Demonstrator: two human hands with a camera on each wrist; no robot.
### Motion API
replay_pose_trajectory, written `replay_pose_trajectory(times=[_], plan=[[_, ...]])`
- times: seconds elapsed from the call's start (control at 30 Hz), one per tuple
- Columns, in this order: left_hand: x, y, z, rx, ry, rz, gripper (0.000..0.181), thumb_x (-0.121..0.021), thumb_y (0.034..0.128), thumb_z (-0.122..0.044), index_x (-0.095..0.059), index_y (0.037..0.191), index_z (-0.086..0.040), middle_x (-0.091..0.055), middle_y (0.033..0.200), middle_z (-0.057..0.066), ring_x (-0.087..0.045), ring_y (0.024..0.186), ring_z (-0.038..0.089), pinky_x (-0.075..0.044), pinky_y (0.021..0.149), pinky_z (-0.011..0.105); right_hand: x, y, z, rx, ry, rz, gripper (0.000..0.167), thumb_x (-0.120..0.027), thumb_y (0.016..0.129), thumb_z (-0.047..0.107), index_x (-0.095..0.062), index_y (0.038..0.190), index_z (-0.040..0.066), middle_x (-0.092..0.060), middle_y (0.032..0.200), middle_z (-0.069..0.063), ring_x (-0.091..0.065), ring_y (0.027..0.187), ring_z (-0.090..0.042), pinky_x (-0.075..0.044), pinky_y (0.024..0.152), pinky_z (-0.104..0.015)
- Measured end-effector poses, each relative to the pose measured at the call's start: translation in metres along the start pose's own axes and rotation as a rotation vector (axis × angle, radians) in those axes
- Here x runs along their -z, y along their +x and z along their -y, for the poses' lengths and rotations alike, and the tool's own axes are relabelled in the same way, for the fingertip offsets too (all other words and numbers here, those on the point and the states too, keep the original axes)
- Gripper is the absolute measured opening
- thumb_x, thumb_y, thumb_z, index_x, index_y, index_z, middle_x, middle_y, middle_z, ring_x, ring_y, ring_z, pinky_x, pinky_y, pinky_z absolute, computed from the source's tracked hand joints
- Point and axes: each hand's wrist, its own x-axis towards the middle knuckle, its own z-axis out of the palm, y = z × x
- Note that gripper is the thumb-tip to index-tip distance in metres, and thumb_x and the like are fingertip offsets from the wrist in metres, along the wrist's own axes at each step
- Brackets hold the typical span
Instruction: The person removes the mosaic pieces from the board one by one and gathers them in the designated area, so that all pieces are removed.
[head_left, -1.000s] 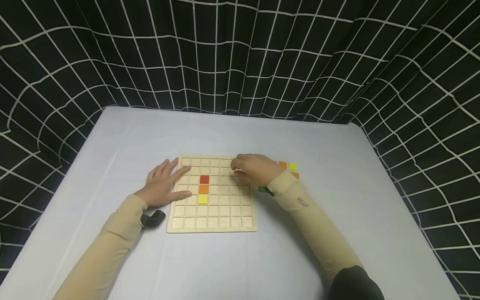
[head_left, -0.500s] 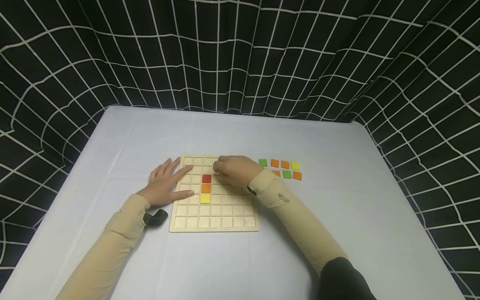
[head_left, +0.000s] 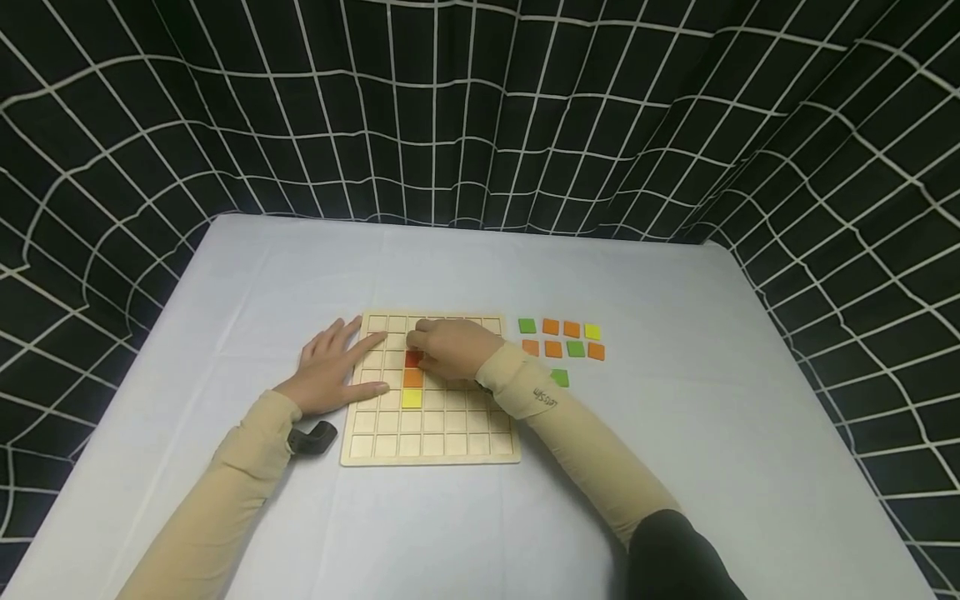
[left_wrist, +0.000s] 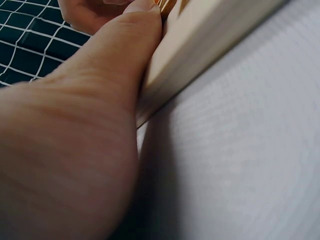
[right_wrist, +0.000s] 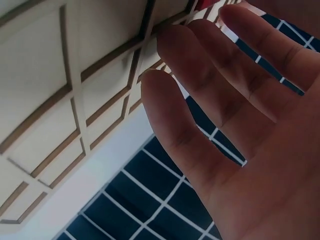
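In the head view a wooden grid board [head_left: 468, 450] lies on the white table. A red tile [head_left: 412, 360], an orange tile [head_left: 413, 378] and a yellow tile [head_left: 412, 399] form a column in it. My left hand [head_left: 321, 379] lies spread on the board's left edge, the thumb reaching onto the cells. Over the board, my right hand [head_left: 453, 347] has thumb and fingertips down at the red tile, partly covering it. Whether a tile sits between them is hidden. In the right wrist view several fingers [right_wrist: 175, 112] extend beside the cells, with a bit of red at the top edge.
Loose tiles lie right of the board, among them a green tile [head_left: 527, 326], an orange tile [head_left: 596, 352] and a yellow tile [head_left: 592, 332]. The right sleeve [head_left: 570, 425] passes close to another green tile [head_left: 559, 377]. A black gridded curtain [head_left: 465, 108] surrounds the table.
My right hand has moved left across the board, from its upper right part to the red tile, uncovering the loose tiles. The left hand stays on the board's left edge.
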Motion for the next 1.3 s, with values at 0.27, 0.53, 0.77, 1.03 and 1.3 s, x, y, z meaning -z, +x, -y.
replay_pose_trajectory(times=[0.27,0.53,0.77,1.03,1.3], plan=[[-0.0027,0.0011,0.0016,0.003,0.008,0.008,0.082,-0.058,0.0867,-0.061,-0.022,0.153,-0.026,0.0,0.16,0.017,0.005,0.145,0.042,0.0,0.111,0.063,-0.0008,0.0002,0.003,-0.015,0.002,0.023,0.016,-0.064,0.091,0.018,-0.064,0.107,0.016,-0.062,0.099,0.003,-0.06,0.081,-0.01,-0.052,0.077,-0.025],[-0.0046,0.0031,0.0049,0.003,0.015,0.011,0.084,-0.056,0.0859,-0.063,-0.021,0.153,-0.028,0.0,0.16,0.016,0.005,0.145,0.042,0.001,0.111,0.064,-0.0029,-0.0032,0.0011,0.06,0.007,-0.022,0.023,-0.061,0.094,0.019,-0.066,0.116,0.025,-0.06,0.095,0.002,-0.059,0.073,-0.01,-0.052,0.07,-0.022],[-0.004,0.003,0.0051,0.003,0.02,0.011,0.083,-0.057,0.0859,-0.063,-0.022,0.153,-0.028,0.0,0.16,0.017,0.004,0.145,0.043,0.0,0.111,0.064,-0.0013,-0.006,0.0009,0.084,0.016,-0.026,0.023,-0.058,0.096,0.02,-0.068,0.115,0.028,-0.058,0.091,0.001,-0.052,0.065,-0.01,-0.049,0.062,-0.022],[-0.0037,0.0031,0.0051,0.006,0.021,0.009,0.083,-0.057,0.0857,-0.063,-0.022,0.153,-0.028,-0.001,0.16,0.017,0.004,0.145,0.043,0.0,0.111,0.064,-0.0005,-0.0062,0.002,0.073,0.002,-0.036,0.021,-0.061,0.095,0.02,-0.065,0.114,0.025,-0.061,0.095,0.003,-0.057,0.07,-0.011,-0.052,0.068,-0.023],[-0.0047,0.0042,0.0067,0.008,0.018,0.007,0.084,-0.056,0.0851,-0.065,-0.021,0.152,-0.029,-0.001,0.16,0.017,0.005,0.145,0.042,0.001,0.111,0.065,-0.0014,-0.0046,0.0024,0.066,-0.003,-0.076,0.015,-0.061,0.094,0.021,-0.064,0.11,0.021,-0.063,0.094,0.003,-0.059,0.072,-0.012,-0.053,0.069,-0.025]])
